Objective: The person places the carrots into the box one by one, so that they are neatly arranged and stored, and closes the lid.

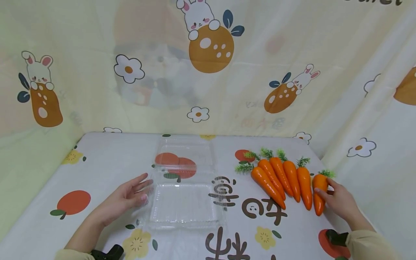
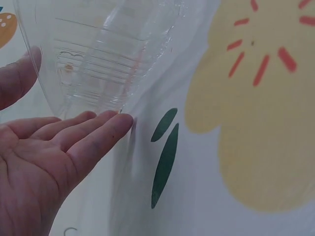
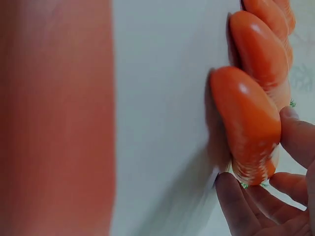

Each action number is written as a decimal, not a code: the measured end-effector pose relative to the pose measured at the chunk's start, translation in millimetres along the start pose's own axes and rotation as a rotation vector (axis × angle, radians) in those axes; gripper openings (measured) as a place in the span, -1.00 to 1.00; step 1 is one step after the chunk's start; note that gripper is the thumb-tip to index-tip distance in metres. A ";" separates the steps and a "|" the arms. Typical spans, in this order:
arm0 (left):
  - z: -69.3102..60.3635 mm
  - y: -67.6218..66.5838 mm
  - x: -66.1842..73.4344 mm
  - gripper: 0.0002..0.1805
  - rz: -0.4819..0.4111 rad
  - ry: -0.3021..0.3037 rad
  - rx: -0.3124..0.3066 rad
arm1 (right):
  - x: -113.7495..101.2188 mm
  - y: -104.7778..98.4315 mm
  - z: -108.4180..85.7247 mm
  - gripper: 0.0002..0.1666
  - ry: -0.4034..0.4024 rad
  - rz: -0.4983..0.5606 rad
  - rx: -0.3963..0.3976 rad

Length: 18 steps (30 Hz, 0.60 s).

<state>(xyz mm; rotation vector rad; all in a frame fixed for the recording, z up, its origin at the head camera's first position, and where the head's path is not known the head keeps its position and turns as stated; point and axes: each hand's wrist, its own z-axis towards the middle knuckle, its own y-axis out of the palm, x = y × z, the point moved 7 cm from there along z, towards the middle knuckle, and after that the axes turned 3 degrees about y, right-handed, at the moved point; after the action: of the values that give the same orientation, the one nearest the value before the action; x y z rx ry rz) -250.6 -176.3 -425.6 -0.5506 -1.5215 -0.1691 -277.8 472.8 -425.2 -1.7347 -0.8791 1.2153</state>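
A clear plastic clamshell box lies with its lid folded back on the table. My left hand is at the box's left side, fingers nearly straight; in the left wrist view its fingertips reach the box wall. Several orange carrots with green leafy tops lie fanned out on the right. My right hand grips the rightmost carrot between thumb and fingers. That carrot still appears to lie on the cloth in the right wrist view.
The table has a white cloth printed with fruit, flowers and brown lettering. Behind and at both sides hang cream curtains with rabbit prints. Black straps with small mounts are on both wrists.
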 end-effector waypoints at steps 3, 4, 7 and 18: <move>-0.1 0.7 1.9 -0.10 0.001 0.009 -0.008 | -2.1 1.0 1.7 0.15 -0.001 0.002 -0.001; -0.1 1.0 2.0 -0.10 0.001 0.009 -0.011 | -2.6 0.8 1.9 0.14 0.001 0.004 0.001; -0.2 1.7 1.8 -0.10 -0.016 0.008 -0.017 | -3.2 0.9 2.6 0.10 0.029 0.017 -0.002; -0.1 0.4 0.0 -0.10 -0.038 0.000 -0.018 | -2.9 0.1 -1.1 0.05 0.122 0.083 -0.029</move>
<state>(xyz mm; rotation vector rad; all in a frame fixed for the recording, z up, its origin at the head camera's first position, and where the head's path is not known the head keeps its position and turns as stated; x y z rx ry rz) -250.3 -176.0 -425.6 -0.5356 -1.5321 -0.2125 -277.5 469.9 -424.0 -1.8643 -0.7623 1.1416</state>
